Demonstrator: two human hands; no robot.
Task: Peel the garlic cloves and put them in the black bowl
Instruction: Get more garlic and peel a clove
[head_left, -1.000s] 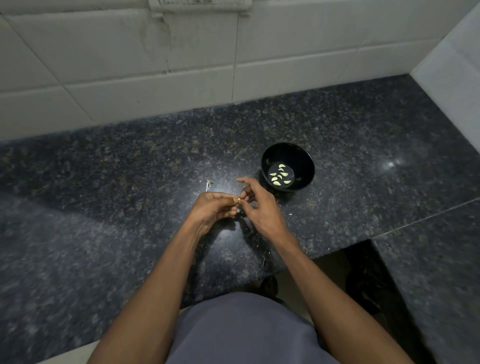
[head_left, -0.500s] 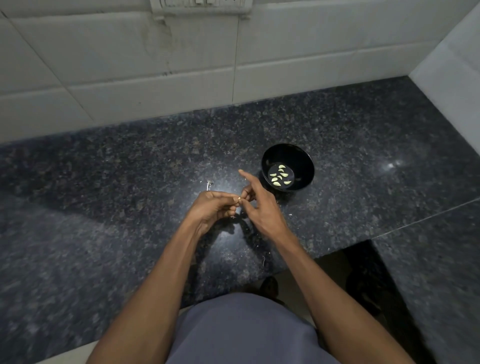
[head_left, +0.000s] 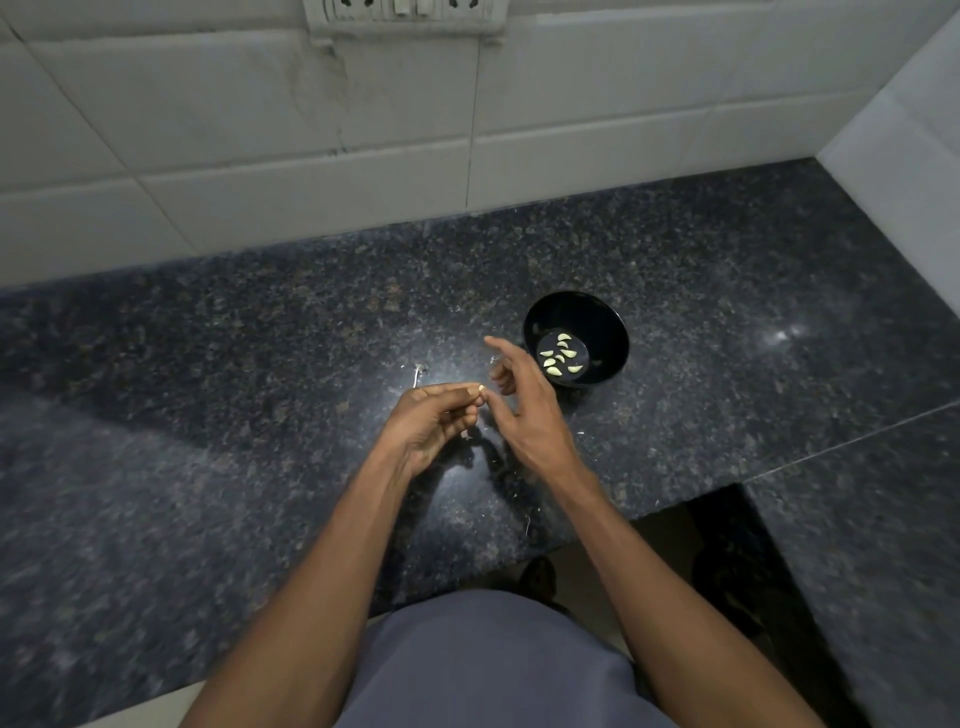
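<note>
My left hand (head_left: 434, 423) pinches a small pale garlic clove (head_left: 481, 388) at its fingertips, above the dark granite counter (head_left: 260, 364). My right hand (head_left: 524, 410) is just to its right, with the thumb tip beside the clove, the index finger straight and the other fingers loosely curled. A tiny pale scrap shows by those fingers; I cannot tell whether it is held. The black bowl (head_left: 610, 332) stands right behind my right hand and holds several peeled cloves (head_left: 561, 354).
Bits of garlic skin (head_left: 417, 372) lie on the counter left of my hands, and smaller flecks lie below them. White tiled walls run along the back and right. The counter's front edge and a dark gap (head_left: 727, 561) are near my body.
My right hand's fingers have drawn slightly away from the clove and spread, index finger lifting toward the bowl. My left hand keeps its pinch on the clove.
</note>
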